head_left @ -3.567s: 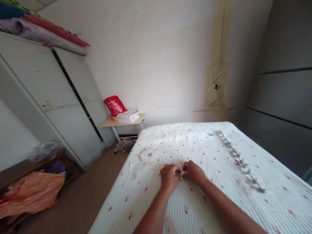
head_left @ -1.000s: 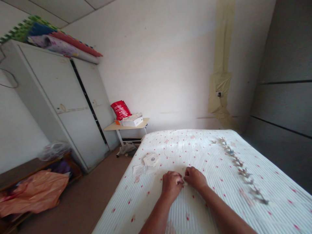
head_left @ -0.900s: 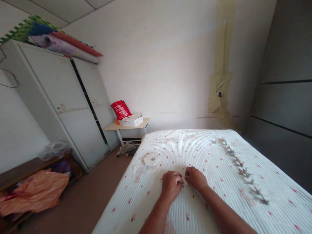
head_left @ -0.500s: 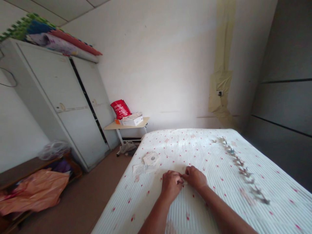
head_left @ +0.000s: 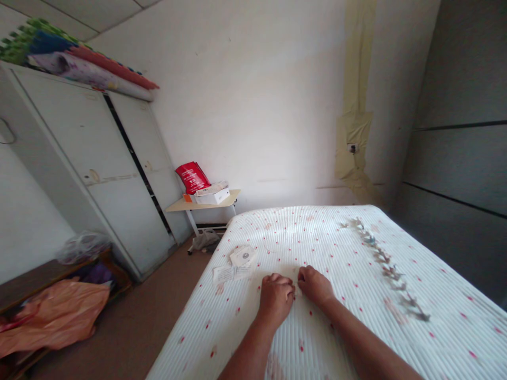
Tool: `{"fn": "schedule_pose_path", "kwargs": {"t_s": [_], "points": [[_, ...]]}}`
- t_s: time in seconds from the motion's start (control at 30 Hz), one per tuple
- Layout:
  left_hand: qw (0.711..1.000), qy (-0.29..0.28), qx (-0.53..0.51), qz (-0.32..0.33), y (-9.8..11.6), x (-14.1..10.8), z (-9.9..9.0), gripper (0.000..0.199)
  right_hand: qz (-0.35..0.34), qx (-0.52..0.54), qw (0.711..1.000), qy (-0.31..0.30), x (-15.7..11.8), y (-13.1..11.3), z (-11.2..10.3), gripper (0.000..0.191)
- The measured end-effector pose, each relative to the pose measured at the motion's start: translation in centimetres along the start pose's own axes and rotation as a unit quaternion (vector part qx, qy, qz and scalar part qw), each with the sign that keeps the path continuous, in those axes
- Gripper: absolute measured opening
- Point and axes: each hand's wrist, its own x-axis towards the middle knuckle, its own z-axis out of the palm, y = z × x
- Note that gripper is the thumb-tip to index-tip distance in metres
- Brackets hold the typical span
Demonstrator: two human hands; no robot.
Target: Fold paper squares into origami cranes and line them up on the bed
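Note:
My left hand (head_left: 276, 298) rests low over the middle of the white bed cover (head_left: 301, 232), its fingers curled together; anything inside them is too small or hidden to make out. Just to its right, a narrow gap away, my right hand (head_left: 315, 285) is also closed, with fingertips pointing down at the cover. What it pinches, if anything, cannot be made out. Left of my hands lie a white packet with a round mark (head_left: 242, 256) and a printed paper (head_left: 229, 274). Several small figures (head_left: 390, 272) form a long row on the right side of the bed.
A small table (head_left: 178, 206) beyond the bed's far left corner holds a red bag (head_left: 192, 177) and a white box (head_left: 214, 197). A grey cabinet (head_left: 119, 179) stands at the left. Orange plastic (head_left: 59, 316) lies on a low wooden bench nearby.
My hands, which touched at the fingertips before, are now slightly apart. The whole view has shifted a little, with the room's things appearing further left.

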Motion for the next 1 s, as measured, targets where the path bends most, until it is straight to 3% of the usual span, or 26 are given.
{"fn": "schedule_pose_path", "kwargs": {"t_s": [0.23,0.47,0.73,1.0], "points": [[1.000,-0.012,0.007,0.015,-0.1,-0.5,-0.2,0.019,-0.019,-0.014,1.000,0.013,-0.4,-0.1,-0.1,0.018],[0.995,0.018,-0.081,-0.057,-1.1,0.1,0.7,0.020,-0.037,0.020,0.999,0.021,-1.2,0.2,-0.2,0.014],[0.987,0.036,-0.075,-0.134,-0.9,1.0,1.6,0.014,-0.047,0.048,0.998,0.021,-0.9,0.6,0.5,0.015],[0.986,0.063,-0.067,-0.137,-0.6,0.7,1.8,0.016,-0.044,0.055,0.997,0.020,-1.1,0.5,0.3,0.018]]}}
